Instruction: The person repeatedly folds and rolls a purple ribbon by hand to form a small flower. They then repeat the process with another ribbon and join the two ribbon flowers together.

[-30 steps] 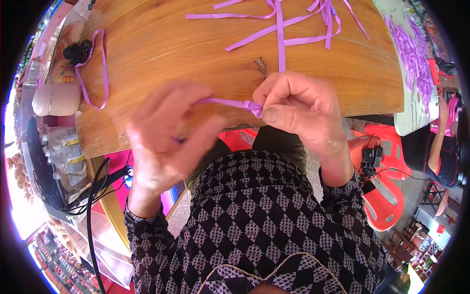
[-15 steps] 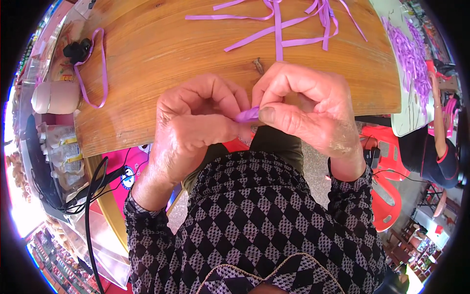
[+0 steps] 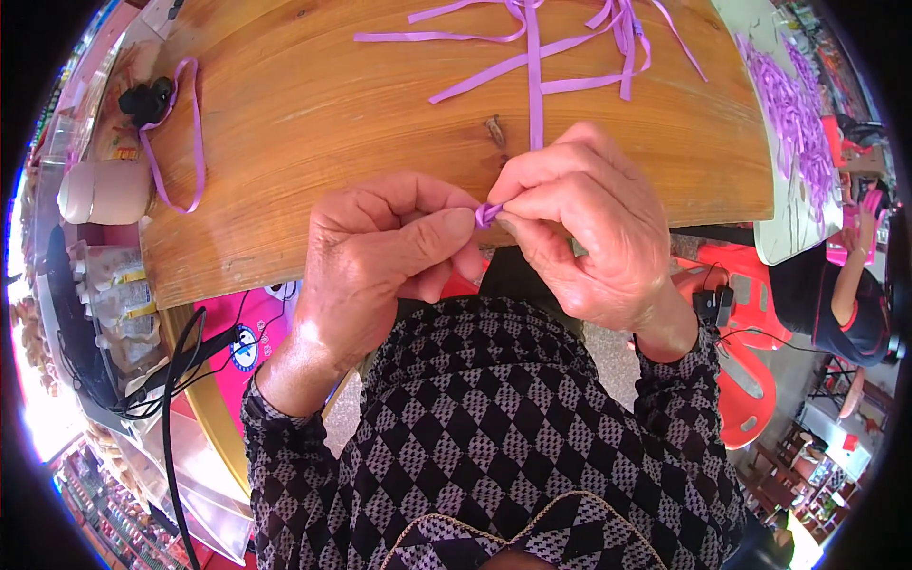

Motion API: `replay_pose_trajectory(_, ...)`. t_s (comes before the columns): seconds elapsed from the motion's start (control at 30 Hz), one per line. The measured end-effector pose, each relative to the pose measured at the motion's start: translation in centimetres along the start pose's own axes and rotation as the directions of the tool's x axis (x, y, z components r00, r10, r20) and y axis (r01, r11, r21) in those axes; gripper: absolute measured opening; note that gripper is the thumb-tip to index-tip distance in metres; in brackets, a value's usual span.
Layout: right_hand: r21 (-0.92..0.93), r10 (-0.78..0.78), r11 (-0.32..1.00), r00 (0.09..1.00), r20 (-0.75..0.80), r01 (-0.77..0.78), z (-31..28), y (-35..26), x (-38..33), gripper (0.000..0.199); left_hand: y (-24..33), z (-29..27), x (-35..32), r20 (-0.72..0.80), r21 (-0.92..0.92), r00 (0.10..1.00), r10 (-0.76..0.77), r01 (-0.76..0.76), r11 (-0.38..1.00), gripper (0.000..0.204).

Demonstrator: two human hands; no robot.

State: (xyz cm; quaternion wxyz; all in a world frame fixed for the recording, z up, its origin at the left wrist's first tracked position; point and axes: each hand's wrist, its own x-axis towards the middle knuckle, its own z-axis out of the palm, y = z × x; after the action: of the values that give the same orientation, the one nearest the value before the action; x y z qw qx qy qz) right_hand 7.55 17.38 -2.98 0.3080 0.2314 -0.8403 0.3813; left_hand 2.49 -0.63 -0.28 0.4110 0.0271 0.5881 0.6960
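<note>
Left hand (image 3: 380,252): thumb and forefinger drawn together on one side of the twist, the other fingers loosely curled.
Right hand (image 3: 603,233): thumb and forefinger nipped together on the other side, almost meeting the left fingertips.
Knotted purple ribbon (image 3: 486,215): between the two pinches, by the near edge of the table; only a short folded bit shows, and I can't make out its ends behind the fingers.
Long strip (image 3: 535,95): runs down the wood toward the right knuckles; the hand hides whether its tip touches.
Loose ribbons (image 3: 622,47): crossing one another at the far side, beyond the hands.
Wooden table (image 3: 285,133): bare wood around the hands, with a dark knot (image 3: 495,130) just beyond them.
Left end: a ribbon loop (image 3: 199,142) by a black lump (image 3: 142,100), and a pale rounded object (image 3: 104,192) near that edge.
Lower left: a black cable (image 3: 171,399) hanging beside the left forearm, well apart from the ribbon.
Right side: a heap of purple ribbons (image 3: 793,114) on a white table (image 3: 784,242), red chairs (image 3: 746,408) below, another person's arm (image 3: 845,285) beyond.
</note>
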Motion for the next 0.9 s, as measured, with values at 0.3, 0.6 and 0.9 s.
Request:
replay_pose_trajectory(0.3, 0.055, -0.018, 0.998, 0.999, 0.028, 0.017, -0.4, -0.1, 0.0, 0.021, -0.7, 0.2, 0.2, 0.003, 0.021, 0.999, 0.038, -0.038, 0.999, 0.014)
replay_pose_trajectory(0.6, 0.04, 0.018, 0.999, 0.996, 0.084, -0.022, -0.7, 0.0, 0.0, 0.02, -1.0, 0.6, 0.3, -0.013, -0.045, 1.0, 0.014, -0.015, 0.999, 0.013)
replay_pose_trajectory(0.9, 0.095, 0.061, 0.993, 0.997, 0.055, -0.066, -0.6, 0.1, 0.0, 0.019, -1.6, 0.5, 0.3, -0.04, -0.036, 0.999, 0.034, -0.036, 0.999, 0.013)
